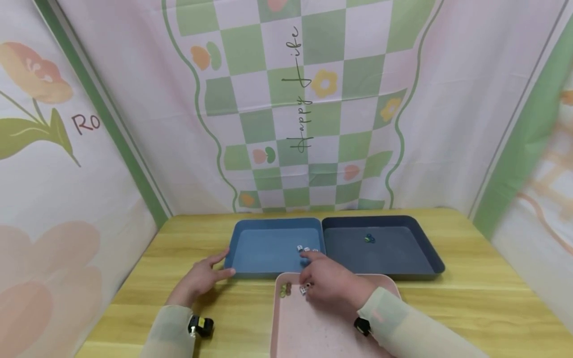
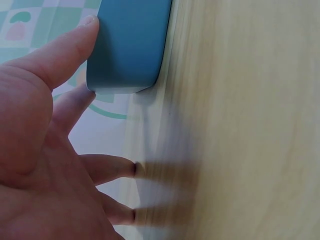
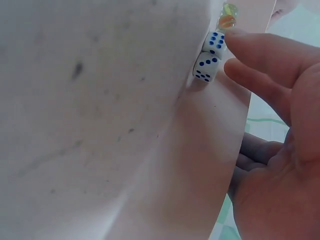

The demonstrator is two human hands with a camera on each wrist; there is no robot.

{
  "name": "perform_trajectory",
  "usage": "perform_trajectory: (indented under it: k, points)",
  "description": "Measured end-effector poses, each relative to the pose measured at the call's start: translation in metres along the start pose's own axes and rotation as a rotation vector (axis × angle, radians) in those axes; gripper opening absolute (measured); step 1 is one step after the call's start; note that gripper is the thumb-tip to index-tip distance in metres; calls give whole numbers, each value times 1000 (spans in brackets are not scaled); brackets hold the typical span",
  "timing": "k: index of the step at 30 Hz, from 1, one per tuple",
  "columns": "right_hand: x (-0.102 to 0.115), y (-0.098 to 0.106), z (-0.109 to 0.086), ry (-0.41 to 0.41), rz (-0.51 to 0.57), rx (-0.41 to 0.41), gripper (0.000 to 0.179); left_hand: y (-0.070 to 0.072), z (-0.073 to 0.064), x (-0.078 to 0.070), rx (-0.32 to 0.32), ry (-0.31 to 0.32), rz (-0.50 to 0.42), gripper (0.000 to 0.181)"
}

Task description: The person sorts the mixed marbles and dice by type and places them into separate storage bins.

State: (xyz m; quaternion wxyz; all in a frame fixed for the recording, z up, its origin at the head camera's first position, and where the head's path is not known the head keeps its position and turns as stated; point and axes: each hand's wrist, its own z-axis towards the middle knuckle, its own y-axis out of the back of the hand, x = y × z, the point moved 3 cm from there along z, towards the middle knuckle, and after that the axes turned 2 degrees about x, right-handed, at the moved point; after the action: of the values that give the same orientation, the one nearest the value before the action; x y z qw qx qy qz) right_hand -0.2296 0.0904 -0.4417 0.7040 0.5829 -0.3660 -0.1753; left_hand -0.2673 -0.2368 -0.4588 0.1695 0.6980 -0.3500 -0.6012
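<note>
White with blue pips, two small dice sit by the inner wall of the pink tray, lower centre of the head view. From where I stand, the right hand grips nothing I can make out: its thumb and finger reach right beside them, contact uncertain. Over to the left, the left hand touches a corner of the blue tray, fingers spread, unclenched. Those dice look light, hard and slippery; I'd pinch opposite flat faces.
</note>
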Motion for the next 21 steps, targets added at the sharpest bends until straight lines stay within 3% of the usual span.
perform_trajectory:
  k: [13,21]
  points:
    - [4,-4,-2,-108,-4,20,10,-1,3,3,0,19,-14,73]
    - [7,-3,-3,-69,-34,22,7,-1,1,1,0,22,-17,74]
